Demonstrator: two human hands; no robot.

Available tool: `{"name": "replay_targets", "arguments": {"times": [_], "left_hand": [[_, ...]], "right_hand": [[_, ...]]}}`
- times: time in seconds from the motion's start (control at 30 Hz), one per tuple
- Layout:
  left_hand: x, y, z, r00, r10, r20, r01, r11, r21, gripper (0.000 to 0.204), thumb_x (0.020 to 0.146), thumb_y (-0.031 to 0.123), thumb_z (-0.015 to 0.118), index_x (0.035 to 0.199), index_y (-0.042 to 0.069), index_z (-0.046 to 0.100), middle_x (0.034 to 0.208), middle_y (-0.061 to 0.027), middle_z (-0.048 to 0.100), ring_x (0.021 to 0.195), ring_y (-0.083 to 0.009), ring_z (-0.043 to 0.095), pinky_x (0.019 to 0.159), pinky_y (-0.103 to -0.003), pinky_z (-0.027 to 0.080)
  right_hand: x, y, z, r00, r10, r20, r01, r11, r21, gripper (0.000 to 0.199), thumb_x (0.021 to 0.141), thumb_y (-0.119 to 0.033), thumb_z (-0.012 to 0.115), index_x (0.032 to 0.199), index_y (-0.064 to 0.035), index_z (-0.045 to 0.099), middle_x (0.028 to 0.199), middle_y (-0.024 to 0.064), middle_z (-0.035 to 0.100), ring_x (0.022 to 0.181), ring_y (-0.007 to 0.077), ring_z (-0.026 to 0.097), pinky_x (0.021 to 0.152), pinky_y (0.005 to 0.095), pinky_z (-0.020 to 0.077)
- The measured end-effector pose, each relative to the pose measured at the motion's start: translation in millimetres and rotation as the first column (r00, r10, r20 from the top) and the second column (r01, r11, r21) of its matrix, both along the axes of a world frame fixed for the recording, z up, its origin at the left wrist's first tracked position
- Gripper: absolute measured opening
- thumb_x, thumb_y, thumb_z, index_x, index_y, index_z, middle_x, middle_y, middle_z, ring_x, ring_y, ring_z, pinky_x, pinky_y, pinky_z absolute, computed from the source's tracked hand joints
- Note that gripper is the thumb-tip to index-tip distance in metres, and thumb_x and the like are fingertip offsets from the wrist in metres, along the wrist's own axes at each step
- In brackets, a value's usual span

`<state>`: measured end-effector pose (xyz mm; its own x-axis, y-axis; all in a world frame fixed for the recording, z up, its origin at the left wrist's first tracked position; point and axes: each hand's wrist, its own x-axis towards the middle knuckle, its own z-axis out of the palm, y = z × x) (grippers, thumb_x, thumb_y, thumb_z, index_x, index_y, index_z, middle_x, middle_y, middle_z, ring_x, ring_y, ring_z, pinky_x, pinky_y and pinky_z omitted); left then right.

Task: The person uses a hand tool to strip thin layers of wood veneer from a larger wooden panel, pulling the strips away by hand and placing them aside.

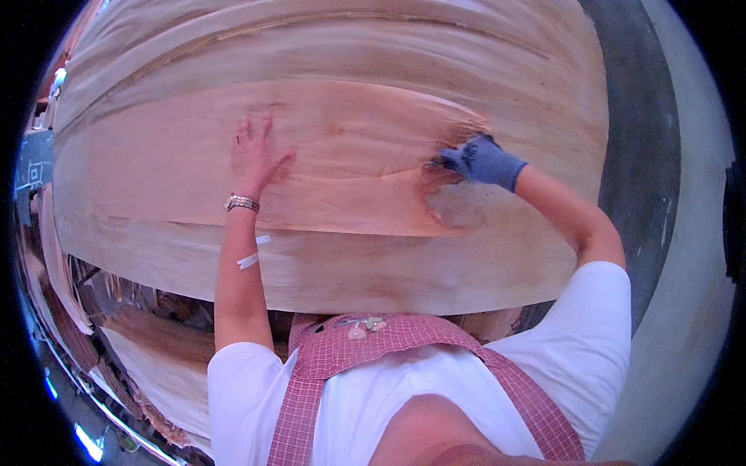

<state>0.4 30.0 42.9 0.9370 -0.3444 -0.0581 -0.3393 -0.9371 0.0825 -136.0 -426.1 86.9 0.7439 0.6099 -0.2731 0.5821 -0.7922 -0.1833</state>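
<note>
A thin, reddish sheet of wood veneer lies over a broad, paler veneer sheet. My bare left hand rests on the reddish sheet with its fingers spread. At that sheet's ragged right end is my right hand, in a blue-grey glove with dark fingertips. Its fingers are curled in on the torn, darker edge, and the veneer bunches into creases beside them. Below the glove the end curves inward around a notch, where the paler sheet shows.
Wrinkled veneer layers cover the far side. A grey floor strip runs along the right. At the lower left, more veneer sheets with rough edges lie lower down. A blue object stands at the far left edge.
</note>
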Motion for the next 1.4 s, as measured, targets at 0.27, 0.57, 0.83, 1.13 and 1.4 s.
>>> {"name": "replay_targets", "arguments": {"times": [0.27,0.57,0.83,1.13,1.4], "left_hand": [[-10.7,-20.1,32.1,0.996,0.059,-0.068,-0.056,0.997,0.051,0.093,0.070,0.064,0.072,0.147,0.023,0.040,0.152,-0.0213,0.031,0.141,-0.0376,0.029,0.114,-0.053,0.022],[-33.3,-38.2,14.5,0.998,0.028,-0.051,-0.038,0.981,-0.191,0.093,0.066,0.056,0.079,0.144,0.020,0.043,0.154,-0.0203,0.027,0.143,-0.0402,0.020,0.115,-0.061,0.010],[-11.7,-36.7,25.9,0.997,0.071,-0.040,-0.075,0.990,-0.118,0.095,0.059,0.052,0.083,0.141,0.020,0.046,0.149,-0.0199,0.032,0.136,-0.0442,0.029,0.107,-0.060,0.026],[1.6,-43.0,31.2,0.987,0.037,-0.158,-0.048,0.996,-0.069,0.095,0.059,0.048,0.084,0.141,0.020,0.045,0.150,-0.0185,0.032,0.137,-0.0432,0.029,0.107,-0.060,0.027],[25.0,-1.8,30.8,0.996,-0.080,-0.045,0.072,0.985,-0.160,0.095,0.061,0.046,0.085,0.143,0.022,0.043,0.151,-0.0161,0.036,0.138,-0.0356,0.034,0.109,-0.061,0.024]], "right_hand": [[-72.6,-133.6,22.5,0.943,-0.329,0.055,0.329,0.887,-0.323,0.017,0.091,-0.027,0.057,0.098,-0.0143,0.066,0.092,0.0117,0.068,0.081,0.0292,0.067,0.068,0.0463,0.0495],[108.9,122.1,-4.1,0.957,-0.163,0.238,0.046,0.902,0.430,0.019,0.096,-0.018,0.051,0.108,-0.0075,0.062,0.098,0.0189,0.066,0.086,0.0379,0.065,0.068,0.0454,0.0509],[266.9,325.2,-27.5,0.991,-0.043,0.129,0.044,0.999,-0.008,0.022,0.100,-0.032,0.044,0.109,-0.0121,0.048,0.089,0.0178,0.067,0.081,0.0382,0.067,0.065,0.0519,0.0510],[272.7,316.6,-34.1,0.976,0.055,0.211,-0.043,0.997,-0.058,0.019,0.096,-0.027,0.047,0.106,-0.0102,0.048,0.082,0.0170,0.068,0.074,0.0369,0.069,0.059,0.0506,0.0517],[177.5,172.1,-4.0,0.950,-0.270,0.156,0.291,0.947,-0.137,0.023,0.097,-0.026,0.041,0.106,-0.0092,0.053,0.085,0.0198,0.070,0.075,0.0387,0.069,0.061,0.0522,0.0526]]}}
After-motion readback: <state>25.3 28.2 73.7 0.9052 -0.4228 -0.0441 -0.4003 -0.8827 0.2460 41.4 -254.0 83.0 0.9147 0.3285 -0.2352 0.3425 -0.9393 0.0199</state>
